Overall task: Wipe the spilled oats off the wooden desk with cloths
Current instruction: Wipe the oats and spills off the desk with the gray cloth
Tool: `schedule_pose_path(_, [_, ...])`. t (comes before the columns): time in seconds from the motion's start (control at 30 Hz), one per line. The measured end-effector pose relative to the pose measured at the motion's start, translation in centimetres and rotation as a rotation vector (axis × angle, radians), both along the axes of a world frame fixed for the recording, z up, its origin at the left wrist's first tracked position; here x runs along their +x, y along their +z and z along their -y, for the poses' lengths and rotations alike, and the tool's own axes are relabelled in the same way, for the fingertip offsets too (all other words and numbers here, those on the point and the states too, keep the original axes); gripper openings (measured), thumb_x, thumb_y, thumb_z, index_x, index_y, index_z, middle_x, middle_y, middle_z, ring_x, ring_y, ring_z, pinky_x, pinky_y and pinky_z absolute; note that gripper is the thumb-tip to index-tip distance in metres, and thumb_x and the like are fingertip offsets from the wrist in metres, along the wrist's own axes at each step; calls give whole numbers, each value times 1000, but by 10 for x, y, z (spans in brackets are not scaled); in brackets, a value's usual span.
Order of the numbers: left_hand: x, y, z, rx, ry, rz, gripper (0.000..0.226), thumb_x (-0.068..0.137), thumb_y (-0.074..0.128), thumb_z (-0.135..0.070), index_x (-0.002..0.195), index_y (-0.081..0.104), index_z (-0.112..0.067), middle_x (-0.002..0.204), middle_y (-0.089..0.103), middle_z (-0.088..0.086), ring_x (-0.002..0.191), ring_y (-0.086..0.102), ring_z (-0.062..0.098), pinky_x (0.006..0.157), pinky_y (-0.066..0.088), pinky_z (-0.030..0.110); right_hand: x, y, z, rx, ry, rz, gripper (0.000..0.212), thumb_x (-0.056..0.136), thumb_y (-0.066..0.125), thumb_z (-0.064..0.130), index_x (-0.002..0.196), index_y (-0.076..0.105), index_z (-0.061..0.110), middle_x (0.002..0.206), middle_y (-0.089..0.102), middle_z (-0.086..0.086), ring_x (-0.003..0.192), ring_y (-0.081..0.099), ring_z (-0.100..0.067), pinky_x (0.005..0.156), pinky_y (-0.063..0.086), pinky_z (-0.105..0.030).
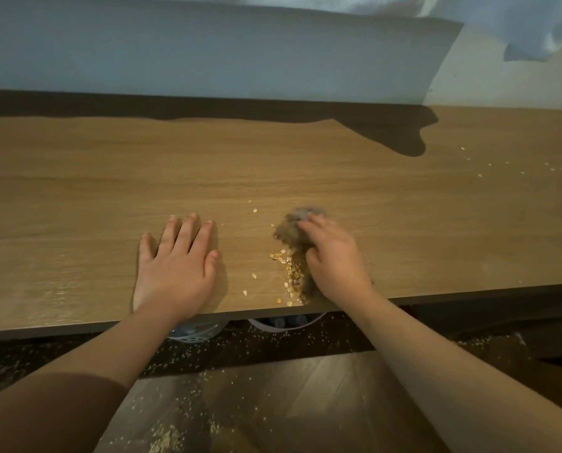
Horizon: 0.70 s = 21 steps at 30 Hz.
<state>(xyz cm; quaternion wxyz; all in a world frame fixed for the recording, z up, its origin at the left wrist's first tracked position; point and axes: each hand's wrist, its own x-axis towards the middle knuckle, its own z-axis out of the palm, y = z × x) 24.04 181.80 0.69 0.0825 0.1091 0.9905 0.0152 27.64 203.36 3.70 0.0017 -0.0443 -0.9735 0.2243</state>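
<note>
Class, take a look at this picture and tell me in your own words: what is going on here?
A person is cleaning spilled oats off a wooden desk. The right hand holds a grey cloth down on the desk, blurred as if mid-wipe, beside a line of oats near the front edge. The left hand lies flat on the desk, holding nothing. A few stray flakes lie at the far right, and many more cover the floor below.

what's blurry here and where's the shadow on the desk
Head view: the cloth under the right hand is motion-blurred; the left hand and oats look sharp; a dark shadow lies along the far edge of the desk.
</note>
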Motion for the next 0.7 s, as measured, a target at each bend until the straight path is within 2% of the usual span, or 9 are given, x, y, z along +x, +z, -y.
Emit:
schedule_pose_path(0.07, [0, 1, 0, 9, 1, 3, 57, 95, 1, -45, 148, -11, -30, 158, -14, -3, 144, -14, 18, 116, -3, 49, 4, 9, -8, -148, 10, 15, 46, 95, 42, 7, 138, 40, 24, 146, 35, 8, 136, 26, -10, 113, 15, -27])
schedule_pose_path(0.13, [0, 1, 0, 13, -1, -3, 57, 95, 1, -45, 149, -10, -30, 158, -13, -4, 144, -14, 18, 116, -3, 48, -3, 9, -39, -201, -173, -95, 44, 93, 44, 6, 134, 45, 22, 141, 42, 4, 131, 33, -11, 110, 21, -26])
schedule_pose_path(0.2, [0, 0, 0, 20, 0, -6, 57, 95, 2, -45, 149, -9, -30, 158, -12, -4, 145, -14, 18, 116, -3, 48, -20, 4, -73, -121, -395, -139, 45, 93, 44, 9, 136, 44, 19, 144, 41, -1, 134, 31, -15, 114, 20, -33])
schedule_pose_path(0.27, [0, 0, -1, 14, 1, -9, 57, 95, 2, -44, 149, -9, -30, 158, -12, -4, 145, -14, 18, 116, -3, 48, -35, -4, -86, 36, -460, -66, 47, 93, 43, 14, 140, 39, 17, 148, 35, -4, 138, 25, -20, 116, 15, -41])
schedule_pose_path(0.33, [0, 1, -1, 9, 2, -6, 57, 95, 1, -44, 148, -10, -30, 158, -12, -4, 144, -15, 18, 116, -3, 48, -45, -12, -73, 100, -379, -47, 48, 93, 43, 15, 140, 39, 18, 149, 33, -4, 139, 24, -21, 116, 13, -40])
schedule_pose_path(0.43, [1, 2, -1, 25, 5, -6, 57, 93, -7, -43, 147, -13, -30, 157, -14, -5, 144, -16, 17, 116, -4, 48, -33, -10, -28, 117, -87, -82, 48, 93, 43, 13, 139, 39, 24, 149, 33, 3, 139, 24, -15, 114, 6, -31])
schedule_pose_path(0.57, [2, 2, 0, 35, -7, -3, 63, 80, -18, -49, 141, -21, -30, 152, -21, -8, 143, -17, 16, 115, -5, 47, -1, 0, -2, -8, 221, 20, 48, 94, 43, 10, 137, 39, 30, 147, 29, 14, 138, 19, -5, 111, 1, -23])
schedule_pose_path(0.63, [2, 3, 1, 39, -9, -4, 62, 81, -18, -50, 140, -21, -30, 151, -22, -7, 143, -17, 16, 115, -5, 47, -2, 6, -13, -138, 179, 16, 47, 93, 44, 6, 135, 44, 27, 140, 35, 17, 130, 24, 0, 110, 11, -20])
schedule_pose_path(0.7, [1, 4, -1, 49, 1, 3, 57, 91, -8, -47, 145, -16, -30, 155, -18, -6, 143, -18, 16, 116, -5, 48, -21, 3, -40, -215, -99, -90, 46, 92, 45, 4, 134, 47, 22, 139, 39, 12, 129, 30, -4, 109, 17, -22])
